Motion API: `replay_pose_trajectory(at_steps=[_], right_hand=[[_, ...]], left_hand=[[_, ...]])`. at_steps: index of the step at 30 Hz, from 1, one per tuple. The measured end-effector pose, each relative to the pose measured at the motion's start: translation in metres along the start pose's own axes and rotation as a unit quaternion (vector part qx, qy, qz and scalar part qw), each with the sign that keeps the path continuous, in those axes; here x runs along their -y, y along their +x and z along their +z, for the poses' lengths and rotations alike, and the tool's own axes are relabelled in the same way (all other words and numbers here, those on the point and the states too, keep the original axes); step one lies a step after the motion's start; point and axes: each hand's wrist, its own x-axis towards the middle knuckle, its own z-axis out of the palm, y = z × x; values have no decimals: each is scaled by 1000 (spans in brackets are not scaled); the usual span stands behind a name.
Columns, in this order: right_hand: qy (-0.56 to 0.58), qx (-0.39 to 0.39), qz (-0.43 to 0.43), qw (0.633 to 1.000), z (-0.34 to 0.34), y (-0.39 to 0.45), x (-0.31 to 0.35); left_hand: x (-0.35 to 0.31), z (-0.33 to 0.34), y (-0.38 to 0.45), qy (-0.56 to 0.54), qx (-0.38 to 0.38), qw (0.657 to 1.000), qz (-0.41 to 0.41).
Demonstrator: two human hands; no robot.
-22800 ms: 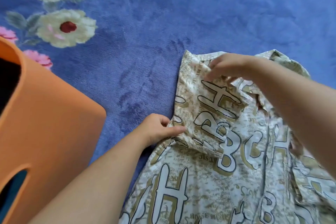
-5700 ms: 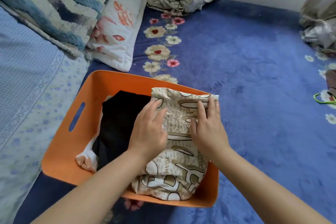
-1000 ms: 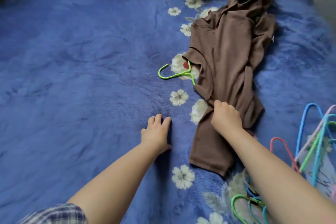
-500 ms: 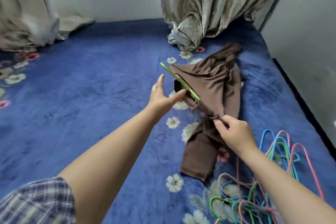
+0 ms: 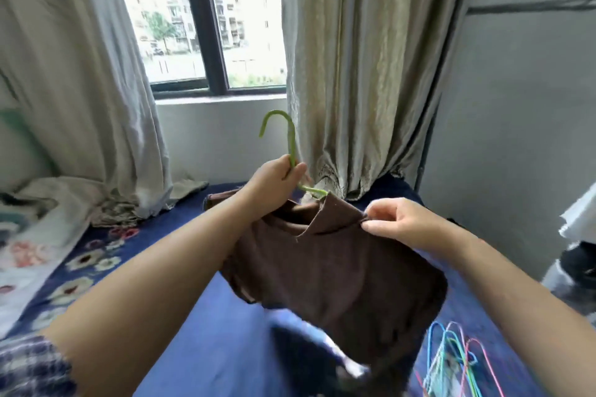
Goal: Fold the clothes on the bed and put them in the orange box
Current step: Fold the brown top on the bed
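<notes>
A brown collared shirt (image 5: 342,271) hangs in the air above the blue bed (image 5: 206,338), still on a green hanger (image 5: 288,145). My left hand (image 5: 277,182) grips the hanger's neck just below its hook. My right hand (image 5: 400,222) pinches the shirt's collar at its right end, level with the left hand. The orange box is out of view.
Several coloured hangers (image 5: 458,361) lie on the bed at the lower right. Beige curtains (image 5: 361,68) hang on both sides of a window (image 5: 200,16) straight ahead. A grey wall (image 5: 522,122) stands on the right. A light floral cover (image 5: 22,235) lies bunched at the left.
The shirt has been lifted off the bed and now hangs in the air. My left hand has closed round the hanger's neck. The view has tilted up to the window.
</notes>
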Motion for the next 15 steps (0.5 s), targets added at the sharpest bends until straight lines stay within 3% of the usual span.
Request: replay_pose_trajectory(at_steps=[4,7,11,15], right_hand=[[31,62,-52,996,-16,-18,79],[46,98,-45,993,-13,-29,112],[36,69,-78,994,4,-47,144],[-175,-15,-127,976,14,-60,173]], left_hand=[[-41,-52,-21,-2,7,999,37],[-57,-85,-36,6,2,998,62],[-70,-130,-65,-26,-3,998,63],[-69,-166,-91,-76,-43,995,48]])
